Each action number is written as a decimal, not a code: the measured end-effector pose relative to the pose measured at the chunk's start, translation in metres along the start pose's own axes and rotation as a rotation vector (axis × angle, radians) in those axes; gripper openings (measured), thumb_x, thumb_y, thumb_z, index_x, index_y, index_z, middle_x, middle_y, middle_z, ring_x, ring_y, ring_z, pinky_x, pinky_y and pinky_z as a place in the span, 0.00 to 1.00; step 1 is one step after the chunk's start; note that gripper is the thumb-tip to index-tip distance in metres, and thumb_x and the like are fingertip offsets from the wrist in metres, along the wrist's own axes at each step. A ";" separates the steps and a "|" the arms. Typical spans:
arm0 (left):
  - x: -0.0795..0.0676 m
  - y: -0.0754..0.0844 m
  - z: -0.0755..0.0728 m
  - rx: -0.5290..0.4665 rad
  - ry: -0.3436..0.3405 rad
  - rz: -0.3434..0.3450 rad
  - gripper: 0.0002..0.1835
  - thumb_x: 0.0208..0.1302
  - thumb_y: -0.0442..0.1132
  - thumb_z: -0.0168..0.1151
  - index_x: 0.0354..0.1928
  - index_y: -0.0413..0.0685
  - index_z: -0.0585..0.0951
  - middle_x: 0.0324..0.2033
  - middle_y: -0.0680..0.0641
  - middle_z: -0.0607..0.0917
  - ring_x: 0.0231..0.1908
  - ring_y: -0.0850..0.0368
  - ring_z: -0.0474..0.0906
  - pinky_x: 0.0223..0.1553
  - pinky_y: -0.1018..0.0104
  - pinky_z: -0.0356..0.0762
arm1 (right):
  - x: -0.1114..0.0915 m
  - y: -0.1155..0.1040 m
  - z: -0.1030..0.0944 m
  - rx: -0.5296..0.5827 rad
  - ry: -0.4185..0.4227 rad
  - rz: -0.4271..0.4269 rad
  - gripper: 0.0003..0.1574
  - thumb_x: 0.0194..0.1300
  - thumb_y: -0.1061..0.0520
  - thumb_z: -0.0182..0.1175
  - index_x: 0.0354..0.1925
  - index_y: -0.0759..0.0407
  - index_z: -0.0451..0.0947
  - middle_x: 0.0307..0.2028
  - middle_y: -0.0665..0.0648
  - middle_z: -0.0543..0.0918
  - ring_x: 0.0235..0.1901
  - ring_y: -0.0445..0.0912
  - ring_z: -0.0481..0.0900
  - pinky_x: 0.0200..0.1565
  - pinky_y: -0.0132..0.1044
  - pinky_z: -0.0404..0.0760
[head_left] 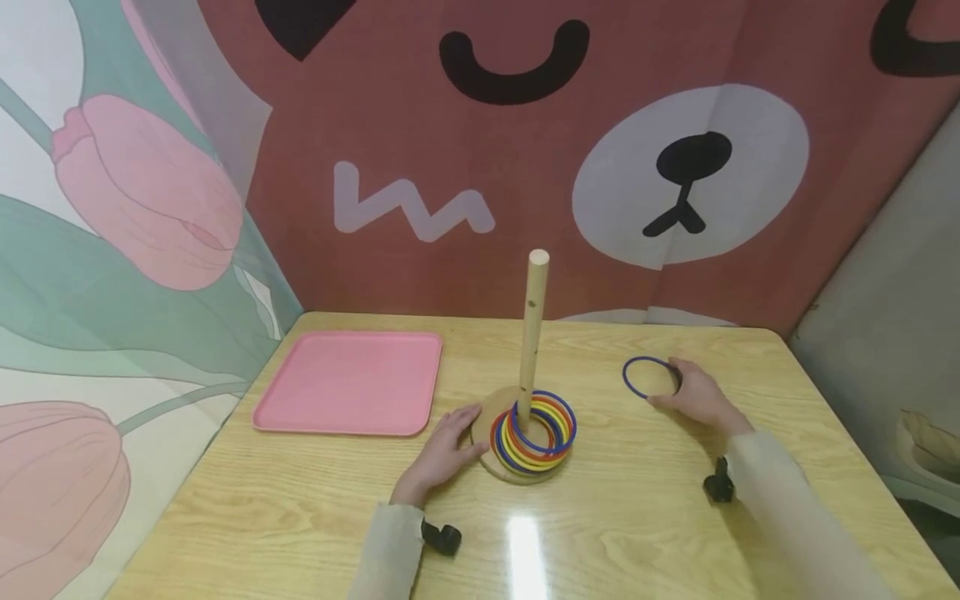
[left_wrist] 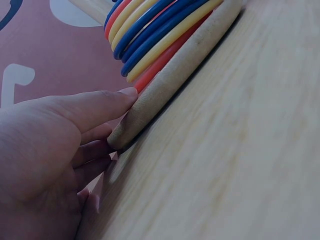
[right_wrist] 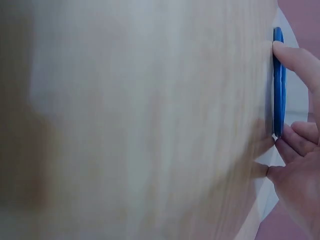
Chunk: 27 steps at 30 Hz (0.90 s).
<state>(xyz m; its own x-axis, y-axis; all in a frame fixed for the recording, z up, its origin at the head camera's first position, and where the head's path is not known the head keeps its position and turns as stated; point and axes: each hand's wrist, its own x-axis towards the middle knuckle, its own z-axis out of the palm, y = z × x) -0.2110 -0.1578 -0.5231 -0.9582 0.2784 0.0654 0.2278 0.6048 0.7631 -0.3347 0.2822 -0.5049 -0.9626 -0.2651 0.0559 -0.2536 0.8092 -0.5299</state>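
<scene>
A round wooden base (head_left: 489, 412) carries an upright wooden peg (head_left: 532, 333). Stacked around the peg are several thin rings (head_left: 534, 459) in blue, yellow and red, the upper ones leaning to the right. My left hand (head_left: 447, 455) holds the base by its left edge. In the left wrist view its thumb (left_wrist: 107, 105) lies at the lowest red ring, and the fingers reach round the rim. Over on the right, my right hand (head_left: 702, 397) grips a single blue ring (right_wrist: 279, 95) between thumb and fingers, low at the tabletop.
A pink tray (head_left: 352, 383) lies at the back left of the wooden table (head_left: 285, 508). Close behind the table hangs a printed cloth (head_left: 420, 275) with a bear face. Each wrist wears a small black camera, such as the left one (head_left: 442, 538).
</scene>
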 end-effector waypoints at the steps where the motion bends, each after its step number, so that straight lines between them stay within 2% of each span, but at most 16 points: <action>1: 0.000 0.000 0.000 0.001 0.002 0.001 0.37 0.65 0.49 0.62 0.71 0.43 0.63 0.71 0.41 0.65 0.73 0.36 0.52 0.75 0.39 0.42 | -0.002 -0.002 0.001 0.004 -0.002 -0.011 0.61 0.51 0.46 0.73 0.66 0.82 0.55 0.62 0.82 0.64 0.63 0.74 0.60 0.64 0.67 0.61; 9: -0.001 -0.001 -0.002 -0.003 0.008 -0.006 0.37 0.65 0.48 0.63 0.71 0.43 0.63 0.71 0.40 0.65 0.73 0.37 0.53 0.75 0.39 0.43 | -0.012 -0.007 0.007 0.006 -0.028 -0.073 0.61 0.48 0.47 0.75 0.64 0.82 0.57 0.60 0.82 0.66 0.61 0.74 0.63 0.64 0.66 0.63; 15: 0.000 -0.002 -0.001 0.002 0.001 -0.006 0.36 0.65 0.48 0.62 0.71 0.42 0.63 0.71 0.40 0.65 0.73 0.38 0.54 0.76 0.42 0.41 | -0.016 -0.007 0.008 -0.012 0.008 -0.102 0.62 0.45 0.48 0.76 0.63 0.84 0.57 0.56 0.81 0.68 0.58 0.72 0.66 0.62 0.65 0.66; 19: 0.000 -0.001 -0.001 0.008 0.001 -0.005 0.37 0.65 0.49 0.62 0.71 0.43 0.63 0.71 0.40 0.65 0.73 0.38 0.54 0.76 0.41 0.42 | -0.019 -0.007 0.006 0.009 0.024 -0.098 0.65 0.43 0.48 0.78 0.65 0.84 0.55 0.55 0.81 0.66 0.55 0.70 0.66 0.61 0.65 0.66; 22: 0.001 0.000 -0.001 0.001 0.003 -0.002 0.37 0.65 0.49 0.63 0.71 0.42 0.63 0.70 0.40 0.65 0.73 0.38 0.53 0.76 0.41 0.42 | -0.020 -0.005 0.003 0.027 0.026 -0.081 0.66 0.42 0.49 0.78 0.65 0.83 0.55 0.51 0.76 0.69 0.52 0.66 0.68 0.60 0.63 0.67; 25: 0.001 0.001 -0.001 -0.002 -0.001 -0.005 0.37 0.65 0.49 0.62 0.71 0.43 0.63 0.71 0.41 0.65 0.73 0.38 0.53 0.76 0.41 0.41 | -0.019 -0.004 -0.001 0.062 -0.001 -0.064 0.64 0.46 0.50 0.77 0.65 0.84 0.55 0.45 0.70 0.73 0.49 0.61 0.70 0.59 0.60 0.69; 27: 0.000 0.001 -0.001 -0.002 -0.002 -0.009 0.37 0.65 0.49 0.62 0.71 0.43 0.63 0.71 0.41 0.65 0.73 0.38 0.53 0.76 0.41 0.41 | -0.019 -0.003 -0.004 0.107 -0.022 -0.052 0.60 0.49 0.53 0.75 0.65 0.84 0.55 0.44 0.69 0.76 0.50 0.61 0.74 0.59 0.57 0.72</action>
<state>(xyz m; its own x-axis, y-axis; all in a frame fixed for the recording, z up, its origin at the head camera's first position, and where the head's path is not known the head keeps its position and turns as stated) -0.2114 -0.1577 -0.5218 -0.9599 0.2746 0.0570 0.2187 0.6055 0.7652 -0.3162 0.2873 -0.5012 -0.9459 -0.3175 0.0674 -0.2902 0.7342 -0.6139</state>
